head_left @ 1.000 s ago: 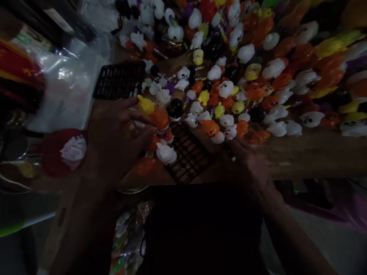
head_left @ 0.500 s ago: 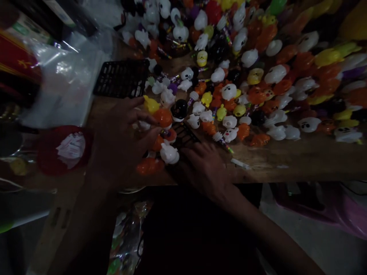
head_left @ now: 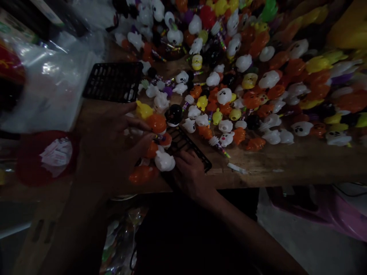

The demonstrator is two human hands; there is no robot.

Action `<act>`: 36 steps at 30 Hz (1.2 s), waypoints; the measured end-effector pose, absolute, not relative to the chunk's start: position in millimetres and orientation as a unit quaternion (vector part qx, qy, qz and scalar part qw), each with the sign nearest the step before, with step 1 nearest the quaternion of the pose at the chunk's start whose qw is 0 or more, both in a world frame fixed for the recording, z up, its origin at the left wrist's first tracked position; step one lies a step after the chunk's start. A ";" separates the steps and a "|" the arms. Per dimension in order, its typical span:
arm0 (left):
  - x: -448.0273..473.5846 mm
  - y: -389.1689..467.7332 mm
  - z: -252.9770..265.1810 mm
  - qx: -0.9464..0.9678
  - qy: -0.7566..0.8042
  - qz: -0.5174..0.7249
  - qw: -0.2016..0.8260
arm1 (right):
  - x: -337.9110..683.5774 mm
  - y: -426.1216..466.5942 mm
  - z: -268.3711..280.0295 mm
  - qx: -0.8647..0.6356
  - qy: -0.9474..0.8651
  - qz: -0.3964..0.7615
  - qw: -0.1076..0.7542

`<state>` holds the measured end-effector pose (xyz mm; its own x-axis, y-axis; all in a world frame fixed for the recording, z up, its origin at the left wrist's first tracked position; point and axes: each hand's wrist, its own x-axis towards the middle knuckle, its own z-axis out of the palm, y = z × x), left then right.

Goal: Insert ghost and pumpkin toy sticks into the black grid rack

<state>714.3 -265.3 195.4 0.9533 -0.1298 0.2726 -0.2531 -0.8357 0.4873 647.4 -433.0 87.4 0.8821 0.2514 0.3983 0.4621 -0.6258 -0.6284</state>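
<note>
My left hand [head_left: 122, 139] has its fingers spread beside a cluster of small plastic toy heads, thumb and fingertips touching or close to them. In that cluster are a yellow head [head_left: 143, 110], an orange head [head_left: 156, 123], a white head [head_left: 164, 160] and a black one [head_left: 174, 114]. A small purple-wrapped piece [head_left: 158, 136] shows by the thumb tip. My right hand [head_left: 192, 172] is closed with curled fingers at a black plastic grid basket [head_left: 197, 151], partly hidden under the toys and the hand. Dim light blurs the finger contact.
Another black grid basket [head_left: 111, 82] lies at the left, near clear plastic bags [head_left: 48, 84]. A red dish [head_left: 31, 160] holds white paper slips [head_left: 59, 154]. Many toy heads and candy-coloured sticks cover the wooden table [head_left: 272, 162]. A pink object [head_left: 329, 210] stands below the right edge.
My right hand has shifted left, uncovering more of the basket's right end. The left hand keeps its place by the toy heads. The whole view has moved slightly.
</note>
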 end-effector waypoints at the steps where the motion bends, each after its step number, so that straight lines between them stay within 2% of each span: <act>1: 714.5 -265.3 195.3 0.949 -0.107 0.122 0.271 | 647.5 -432.5 86.0 -0.891 -0.198 -0.142 0.383; 7: 717.7 -265.0 195.7 0.949 -0.136 0.131 0.254 | 647.2 -433.0 82.7 -0.882 -0.190 -0.194 0.385; 15: 720.5 -264.4 195.4 0.950 -0.150 0.153 0.229 | 642.4 -439.5 94.1 -0.837 -0.177 -0.174 0.487; 21: 720.3 -268.7 204.5 0.958 -0.108 0.108 0.242 | 651.5 -460.4 91.1 -0.849 -0.012 -0.176 0.497; 28: 719.5 -267.1 201.5 0.950 -0.092 0.114 0.275 | 682.1 -453.2 106.6 -0.846 -0.044 -0.100 0.522; 36: 716.7 -263.7 201.7 0.950 -0.077 0.087 0.290 | 690.7 -445.1 107.9 -0.868 -0.084 -0.080 0.482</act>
<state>716.7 -263.7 201.7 0.9728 -0.0963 0.2108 -0.1977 -0.8198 0.5375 690.7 -445.1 107.9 0.9732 0.0690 0.2194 0.2227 -0.5205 -0.8243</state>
